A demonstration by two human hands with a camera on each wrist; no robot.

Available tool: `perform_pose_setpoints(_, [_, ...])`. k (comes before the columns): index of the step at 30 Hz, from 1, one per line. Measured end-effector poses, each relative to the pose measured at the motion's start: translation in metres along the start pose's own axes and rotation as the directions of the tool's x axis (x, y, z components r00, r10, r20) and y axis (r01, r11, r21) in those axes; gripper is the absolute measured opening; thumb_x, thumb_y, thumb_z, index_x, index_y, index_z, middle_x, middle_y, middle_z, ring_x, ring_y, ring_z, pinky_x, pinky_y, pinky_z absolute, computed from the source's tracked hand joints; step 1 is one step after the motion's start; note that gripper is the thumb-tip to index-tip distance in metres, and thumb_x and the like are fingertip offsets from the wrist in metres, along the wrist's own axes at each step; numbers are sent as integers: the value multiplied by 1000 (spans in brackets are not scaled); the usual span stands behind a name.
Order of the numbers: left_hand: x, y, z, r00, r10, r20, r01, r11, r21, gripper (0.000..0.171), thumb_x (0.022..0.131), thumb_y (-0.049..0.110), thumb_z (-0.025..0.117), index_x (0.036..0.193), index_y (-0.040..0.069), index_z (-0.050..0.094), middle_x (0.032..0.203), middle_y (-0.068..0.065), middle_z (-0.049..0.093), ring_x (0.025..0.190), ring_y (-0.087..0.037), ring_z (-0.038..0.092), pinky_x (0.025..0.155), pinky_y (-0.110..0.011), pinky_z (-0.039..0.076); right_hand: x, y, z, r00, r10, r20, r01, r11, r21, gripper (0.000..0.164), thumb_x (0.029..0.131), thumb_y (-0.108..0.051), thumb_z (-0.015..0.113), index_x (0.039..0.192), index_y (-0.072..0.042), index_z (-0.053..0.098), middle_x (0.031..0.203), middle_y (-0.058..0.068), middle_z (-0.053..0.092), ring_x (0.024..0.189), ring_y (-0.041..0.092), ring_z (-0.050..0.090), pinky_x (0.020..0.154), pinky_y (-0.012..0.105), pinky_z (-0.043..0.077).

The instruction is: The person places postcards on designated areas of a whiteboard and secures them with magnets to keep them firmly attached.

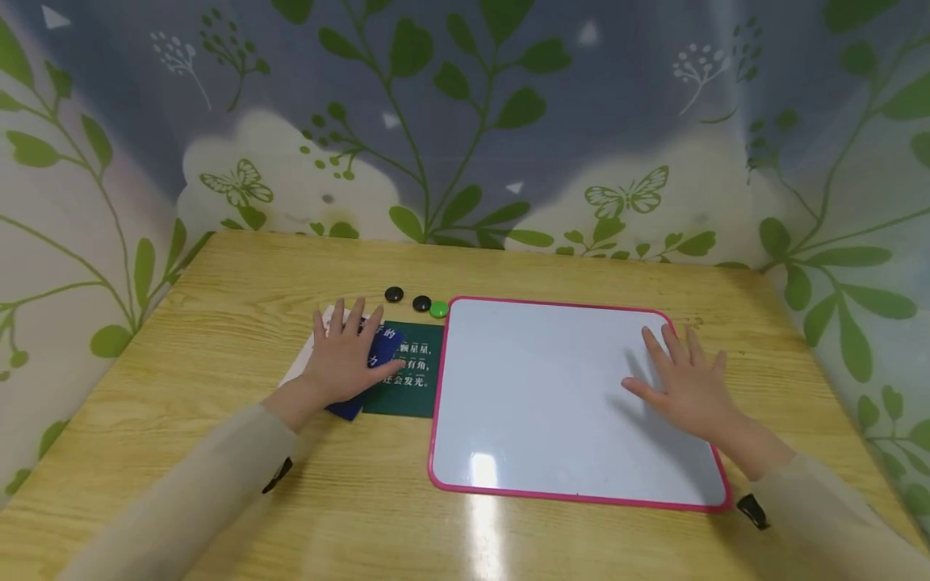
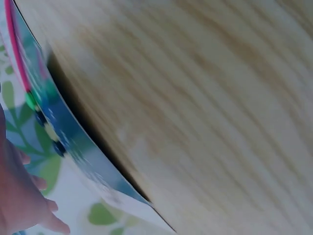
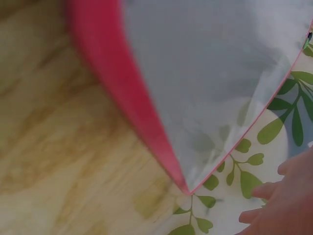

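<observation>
In the head view my left hand (image 1: 341, 361) is spread with straight fingers over a small pile of cards. A blue card (image 1: 347, 406) with white writing shows beneath it, overlapping a dark green card (image 1: 407, 397) with white text and a white card (image 1: 299, 365). My right hand (image 1: 690, 387), fingers also spread, hovers over the right side of a whiteboard (image 1: 538, 387) with a pink frame and casts a shadow on it. Both hands hold nothing. In the right wrist view the right hand (image 3: 286, 200) appears at the lower right, beyond the board's pink edge (image 3: 112, 73).
Two black round magnets (image 1: 394, 294) and a green one (image 1: 439, 309) lie behind the cards, the green one close to the board's far left corner. A wooden table (image 1: 363, 516) carries everything. Behind it hangs a leaf-patterned curtain (image 1: 465, 121).
</observation>
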State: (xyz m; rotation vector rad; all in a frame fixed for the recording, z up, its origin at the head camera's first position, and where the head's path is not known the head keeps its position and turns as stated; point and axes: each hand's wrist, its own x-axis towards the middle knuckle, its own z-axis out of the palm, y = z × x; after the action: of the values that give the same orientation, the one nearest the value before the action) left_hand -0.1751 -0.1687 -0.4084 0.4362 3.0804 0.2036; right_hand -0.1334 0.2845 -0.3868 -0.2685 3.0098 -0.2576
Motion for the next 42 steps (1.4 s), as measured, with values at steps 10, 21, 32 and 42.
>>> perform_pose_setpoints(10, [4,-32,-1,989,-68,128,64,997,34,100,79,64,58,149,6,19,152,-29,12,139,-52,6,104,-72,1,-7,16,3,999,31,14,-32,999,27,90,89,-63,44,150,-6,9,153,28,9,135,58,2,93,81,-1])
perform_pose_setpoints(21, [16,-40,-15,950,-114,290,121,993,-7,110,69,67,67,149,6,21,152,-32,6,138,-55,0,103,-74,1,-11,22,1,999,40,22,-41,997,59,88,90,-61,42,150,-6,9,151,31,11,136,56,-1,94,80,-2])
perform_pose_setpoints(32, [23,-40,-17,955,-124,271,137,990,-30,105,62,66,74,141,10,33,141,-28,24,128,-46,23,101,-64,22,-10,34,10,990,85,111,-92,994,57,85,91,-61,40,146,1,19,145,35,17,130,61,8,95,78,5])
perform_pose_setpoints(42, [29,-36,-22,939,-128,320,169,980,-104,106,63,57,78,137,0,29,124,-30,35,108,-40,33,90,-53,41,-8,36,8,991,80,103,-86,995,49,84,92,-60,39,146,2,19,144,37,18,129,61,10,95,77,8])
